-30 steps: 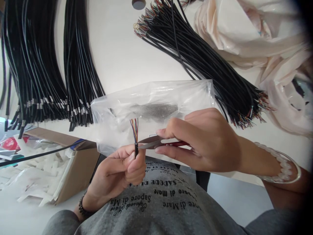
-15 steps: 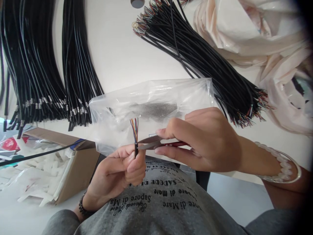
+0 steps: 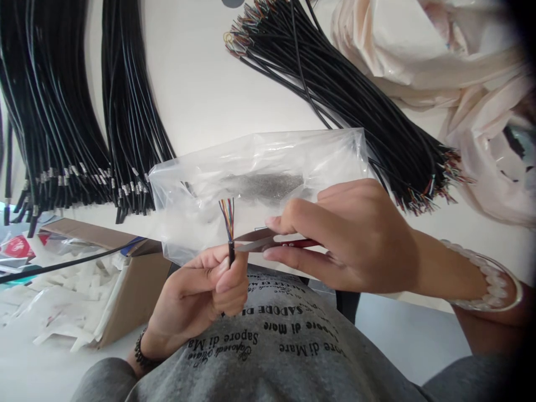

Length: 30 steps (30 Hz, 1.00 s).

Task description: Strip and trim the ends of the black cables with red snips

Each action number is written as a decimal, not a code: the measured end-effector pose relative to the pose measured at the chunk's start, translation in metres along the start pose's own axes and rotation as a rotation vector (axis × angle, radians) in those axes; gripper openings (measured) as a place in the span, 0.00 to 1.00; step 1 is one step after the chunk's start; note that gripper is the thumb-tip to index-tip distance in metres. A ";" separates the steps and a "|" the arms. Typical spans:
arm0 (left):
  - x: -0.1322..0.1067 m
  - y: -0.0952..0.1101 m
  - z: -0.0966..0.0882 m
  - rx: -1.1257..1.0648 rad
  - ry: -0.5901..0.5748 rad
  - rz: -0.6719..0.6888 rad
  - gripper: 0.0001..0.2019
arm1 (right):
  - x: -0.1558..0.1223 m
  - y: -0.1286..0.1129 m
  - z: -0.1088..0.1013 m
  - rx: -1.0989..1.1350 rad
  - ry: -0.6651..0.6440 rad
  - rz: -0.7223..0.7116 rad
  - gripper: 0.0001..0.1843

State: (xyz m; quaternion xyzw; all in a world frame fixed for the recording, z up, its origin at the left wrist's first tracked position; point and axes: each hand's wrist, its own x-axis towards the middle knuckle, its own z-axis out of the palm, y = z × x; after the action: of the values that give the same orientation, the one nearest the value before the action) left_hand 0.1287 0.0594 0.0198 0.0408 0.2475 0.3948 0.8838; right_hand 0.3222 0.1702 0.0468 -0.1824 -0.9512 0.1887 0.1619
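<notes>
Between its thumb and fingers my left hand (image 3: 209,285) grips a black cable (image 3: 231,254), its end pointing up. Thin coloured wires (image 3: 227,216) fan out from the cut sheath. My right hand (image 3: 355,240) is closed around small scissors (image 3: 259,240) with a red handle. The blades lie slightly apart, and their tips are at the cable's sheath just below the bare wires. Under both hands a clear plastic bag (image 3: 180,223) is spread, with a dark grey clump of fine bits (image 3: 268,187) in or beneath it.
Black cable bundles (image 3: 54,111) with silvery bands hang at the left. Another bundle (image 3: 347,100) with frayed wire ends lies diagonally at the right, beside crumpled pale plastic (image 3: 397,56). At lower left stands a cardboard box (image 3: 132,296) near white plastic pieces (image 3: 71,301).
The cable end and scissor tips have shifted very slightly left and up in the view. Both hands keep the same hold.
</notes>
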 end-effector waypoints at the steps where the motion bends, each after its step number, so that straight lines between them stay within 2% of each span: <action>1: -0.001 0.000 0.000 -0.003 0.001 -0.005 0.23 | 0.000 0.000 0.000 -0.007 -0.002 -0.004 0.11; 7: -0.002 -0.001 -0.002 -0.036 -0.010 -0.023 0.23 | 0.001 0.002 0.000 -0.065 0.012 -0.032 0.10; 13: -0.001 0.000 -0.001 -0.045 -0.025 -0.021 0.22 | 0.004 0.001 -0.003 -0.018 -0.015 -0.008 0.12; 17: -0.002 -0.001 -0.001 -0.029 -0.038 -0.007 0.22 | 0.004 0.000 -0.001 0.037 0.008 -0.003 0.12; 23: -0.003 -0.002 0.000 -0.013 -0.023 -0.003 0.22 | 0.002 -0.001 0.003 -0.027 0.063 0.011 0.13; 30: -0.002 -0.001 -0.001 0.005 -0.021 0.002 0.22 | 0.001 -0.003 -0.005 0.022 -0.041 0.022 0.12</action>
State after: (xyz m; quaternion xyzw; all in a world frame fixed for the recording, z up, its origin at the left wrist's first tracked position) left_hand 0.1275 0.0575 0.0200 0.0471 0.2391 0.3947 0.8859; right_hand 0.3219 0.1698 0.0524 -0.1874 -0.9501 0.2047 0.1425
